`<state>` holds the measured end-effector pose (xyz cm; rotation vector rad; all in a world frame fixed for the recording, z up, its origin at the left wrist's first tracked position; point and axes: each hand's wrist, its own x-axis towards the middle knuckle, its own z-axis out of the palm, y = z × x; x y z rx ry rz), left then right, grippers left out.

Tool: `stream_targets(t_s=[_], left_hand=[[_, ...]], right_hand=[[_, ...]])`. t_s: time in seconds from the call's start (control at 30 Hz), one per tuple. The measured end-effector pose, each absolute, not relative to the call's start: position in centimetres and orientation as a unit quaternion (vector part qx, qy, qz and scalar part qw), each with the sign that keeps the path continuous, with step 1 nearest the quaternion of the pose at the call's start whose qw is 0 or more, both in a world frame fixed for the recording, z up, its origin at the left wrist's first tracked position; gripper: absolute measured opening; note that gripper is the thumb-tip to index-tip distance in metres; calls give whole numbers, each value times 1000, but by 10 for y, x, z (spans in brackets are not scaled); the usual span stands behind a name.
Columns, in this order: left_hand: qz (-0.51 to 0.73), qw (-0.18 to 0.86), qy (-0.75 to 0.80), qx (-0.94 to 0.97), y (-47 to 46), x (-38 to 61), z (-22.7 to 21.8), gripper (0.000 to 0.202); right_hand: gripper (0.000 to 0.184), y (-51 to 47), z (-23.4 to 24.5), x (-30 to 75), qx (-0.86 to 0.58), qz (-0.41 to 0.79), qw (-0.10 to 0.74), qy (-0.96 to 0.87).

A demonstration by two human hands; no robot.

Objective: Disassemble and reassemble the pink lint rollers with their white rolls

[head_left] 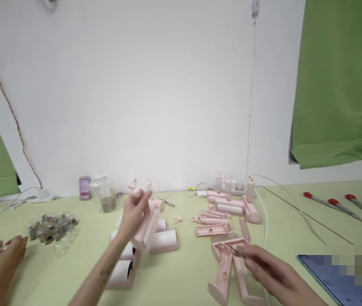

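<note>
Landmark: the loose pink clip [177, 219] on the worktop [181, 272], between the two hands. Left and right as the worker has them.

Left of the clip, raised: left hand [135, 214], fingers pinching a small pink cap [135, 193], its ring uppermost. A pink tube [147, 229] is right beside these fingers, on the clip side; long axis slants away from the worker, far end closer to the clip. It is blurred; I cannot tell whether the same fingers grip it too. The left hand is plainly the nearer one.

Right of the clip, closer to the worker: right hand [272, 272], fingers pressed together on a thin tool [238, 254]. The tool points left and away, over some pink half-shells [223, 284]. Two of these run lengthwise toward the worker.

Counts, as far as I can make out. Clips: the landmark, plus one just right of it. White rolls [162, 241], left of the clip and nearer the worker: at least four. Small bottles [228, 188], upright, right and beyond: three. Red-ended tools [335, 204], far right: at least five. Clear tub [104, 195], left and beyond: one. Glassy balls [52, 227], far left: one heap, too jumbled to count. A co-worker's hands [7, 259], farthest left: two.
</note>
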<state>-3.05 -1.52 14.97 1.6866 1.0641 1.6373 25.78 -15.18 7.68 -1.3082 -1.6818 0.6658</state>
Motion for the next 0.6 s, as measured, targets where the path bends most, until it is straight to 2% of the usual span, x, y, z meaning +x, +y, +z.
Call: stream_targets(t_s=[0.1, 0.27, 0.43, 0.53, 0.6], left_hand=[[581, 417, 378, 588, -50, 7, 124, 35], [531, 457, 387, 600, -68, 33, 83, 37], [506, 478, 378, 611, -61, 43, 68, 34], [494, 478, 336, 644, -60, 57, 66, 22], [487, 469, 319, 664, -59, 67, 65, 13]], right_hand=[[27, -128, 113, 219, -500, 174, 425, -735], [26, -116, 134, 189, -471, 21, 394, -789], [26, -116, 124, 192, -492, 12, 386, -781], [25, -112, 123, 192, -528, 39, 372, -762], [32, -107, 124, 189, -546, 63, 342, -762]])
